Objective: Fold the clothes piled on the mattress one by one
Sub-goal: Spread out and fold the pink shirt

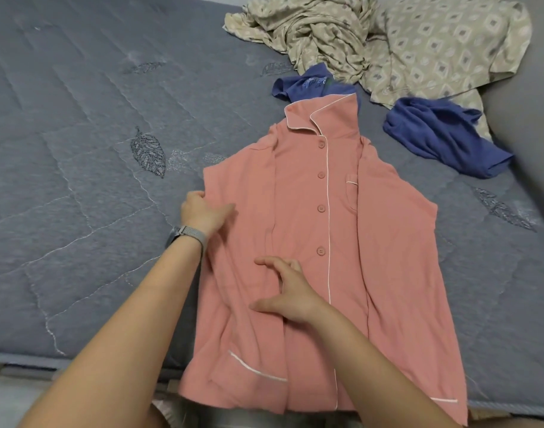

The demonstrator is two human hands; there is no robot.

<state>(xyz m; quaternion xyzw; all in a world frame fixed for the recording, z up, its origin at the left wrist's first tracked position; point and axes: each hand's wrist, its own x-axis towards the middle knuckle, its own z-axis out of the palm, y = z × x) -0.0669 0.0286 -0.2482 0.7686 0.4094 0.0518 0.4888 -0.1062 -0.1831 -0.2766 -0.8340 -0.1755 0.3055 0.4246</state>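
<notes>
we keep our right hand (287, 291), fingers spread, flat on the pink buttoned cotton pyjama shirt (391, 257); our left hand (204, 213), fingers together, smooths its sleeve edge inward evenly.

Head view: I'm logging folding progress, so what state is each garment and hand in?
Pink shirt: spread flat, buttoned, front up, hem over the mattress edge.
Beige clothes: crumpled, unfolded.
Blue clothes: bunched, unfolded.
Left hand: on the shirt's left edge.
Right hand: open, fingers spread on the shirt.
</notes>
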